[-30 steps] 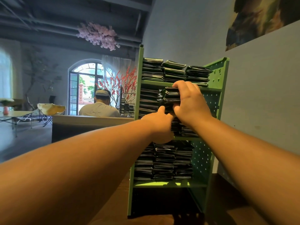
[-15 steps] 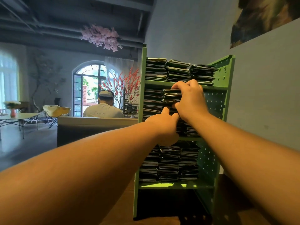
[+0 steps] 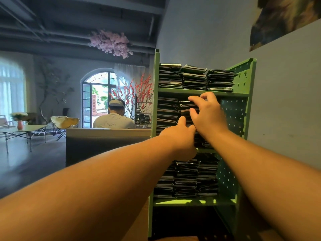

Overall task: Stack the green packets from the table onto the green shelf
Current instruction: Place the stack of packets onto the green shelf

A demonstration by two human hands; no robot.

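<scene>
Packets (image 3: pixel 194 79) fill the green shelf (image 3: pixel 243 80) in flat, dark, slightly crinkled stacks, three side by side on each of three tiers, their thin edges catching pale glints (they read almost black from our angle, not green). We see the shelf as painted metal with a side panel of small round holes and smooth, bright green boards. Our right hand (image 3: pixel 208 117) reaches into the middle tier, its grip narrow: fingers (image 3: pixel 205 97) curled over the top of the centre stack (image 3: pixel 186 108) and thumb underneath, pinching a few packets. Our left hand (image 3: pixel 180 136) sits just below and touching it, thumb up against the same stack; whether its grip holds anything we cannot tell, since the fingers are hidden. A seated person (image 3: pixel 113 117) faces away behind a grey worktop (image 3: pixel 104 133).
</scene>
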